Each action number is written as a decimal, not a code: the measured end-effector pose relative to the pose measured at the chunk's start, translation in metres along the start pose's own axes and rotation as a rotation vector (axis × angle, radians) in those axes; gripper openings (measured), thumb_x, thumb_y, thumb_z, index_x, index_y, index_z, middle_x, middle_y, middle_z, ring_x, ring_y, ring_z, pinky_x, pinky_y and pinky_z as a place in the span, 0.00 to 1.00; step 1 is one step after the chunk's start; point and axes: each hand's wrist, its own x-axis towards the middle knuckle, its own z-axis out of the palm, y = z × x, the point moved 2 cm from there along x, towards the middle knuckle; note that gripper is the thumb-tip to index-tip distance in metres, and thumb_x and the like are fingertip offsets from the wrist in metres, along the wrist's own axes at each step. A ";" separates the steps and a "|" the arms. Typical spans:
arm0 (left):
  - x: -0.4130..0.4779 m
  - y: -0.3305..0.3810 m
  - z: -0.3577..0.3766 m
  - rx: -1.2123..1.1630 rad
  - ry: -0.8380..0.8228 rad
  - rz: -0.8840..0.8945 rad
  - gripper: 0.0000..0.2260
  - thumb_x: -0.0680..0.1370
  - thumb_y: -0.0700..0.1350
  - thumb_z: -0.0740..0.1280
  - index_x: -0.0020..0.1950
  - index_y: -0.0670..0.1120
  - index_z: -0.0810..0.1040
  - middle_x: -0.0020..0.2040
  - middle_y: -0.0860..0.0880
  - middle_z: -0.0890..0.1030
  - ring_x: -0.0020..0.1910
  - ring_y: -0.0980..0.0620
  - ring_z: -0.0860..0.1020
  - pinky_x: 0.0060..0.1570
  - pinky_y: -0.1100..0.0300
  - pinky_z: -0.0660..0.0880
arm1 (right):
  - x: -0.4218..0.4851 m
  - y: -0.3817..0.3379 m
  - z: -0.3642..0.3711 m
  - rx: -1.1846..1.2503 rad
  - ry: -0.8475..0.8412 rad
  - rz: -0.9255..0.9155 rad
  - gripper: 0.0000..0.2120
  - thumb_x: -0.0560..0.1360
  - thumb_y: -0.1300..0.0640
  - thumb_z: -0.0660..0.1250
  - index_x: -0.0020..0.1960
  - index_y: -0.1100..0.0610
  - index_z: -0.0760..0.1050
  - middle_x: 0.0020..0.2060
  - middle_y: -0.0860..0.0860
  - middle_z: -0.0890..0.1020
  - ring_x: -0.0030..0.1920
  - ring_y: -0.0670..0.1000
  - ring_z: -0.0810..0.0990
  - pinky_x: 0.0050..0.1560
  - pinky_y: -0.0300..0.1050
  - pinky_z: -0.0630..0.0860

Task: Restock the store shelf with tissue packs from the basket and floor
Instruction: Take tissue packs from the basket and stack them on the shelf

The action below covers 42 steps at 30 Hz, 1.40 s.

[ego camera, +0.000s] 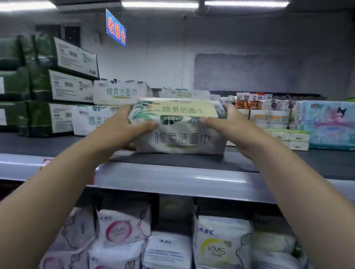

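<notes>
The left grip [128, 128] and right grip [232, 128] clasp the tissue pack [182, 139] by its two ends, thumbs curled over the front, fingers round the sides. The pack's base looks to rest on the dark shelf [297, 163], near the front edge. Matching white packs [120, 92] stand at its 10 o'clock, stacked green packs [59, 87] at 9 o'clock, a blue pack [330, 123] at 3 o'clock, and ABC packs [221, 244] below at 6 o'clock

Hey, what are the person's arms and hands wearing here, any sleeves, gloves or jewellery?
Nothing visible. The left arm and right arm are bare to the frame's edge, no sleeves. The left hand and right hand have no gloves, watch, bracelet or rings.
</notes>
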 end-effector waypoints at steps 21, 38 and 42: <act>0.059 -0.033 -0.014 0.594 -0.226 -0.010 0.34 0.79 0.45 0.65 0.76 0.35 0.49 0.66 0.37 0.71 0.63 0.40 0.73 0.52 0.55 0.67 | 0.027 -0.009 0.054 -0.740 0.207 0.256 0.42 0.74 0.43 0.70 0.77 0.55 0.51 0.68 0.58 0.72 0.65 0.60 0.73 0.61 0.47 0.69; -0.055 0.072 0.120 0.754 -0.502 0.636 0.39 0.79 0.63 0.56 0.79 0.47 0.39 0.80 0.48 0.39 0.78 0.49 0.41 0.74 0.41 0.42 | -0.149 -0.015 -0.051 -1.218 0.160 0.052 0.38 0.77 0.37 0.59 0.80 0.53 0.50 0.79 0.53 0.53 0.78 0.53 0.51 0.77 0.52 0.52; -0.107 0.106 0.204 0.736 -0.623 0.732 0.39 0.79 0.64 0.54 0.79 0.46 0.39 0.80 0.48 0.40 0.79 0.50 0.43 0.75 0.43 0.43 | -0.225 0.017 -0.126 -1.268 0.143 0.278 0.39 0.78 0.34 0.55 0.80 0.50 0.45 0.79 0.51 0.49 0.79 0.52 0.47 0.77 0.53 0.50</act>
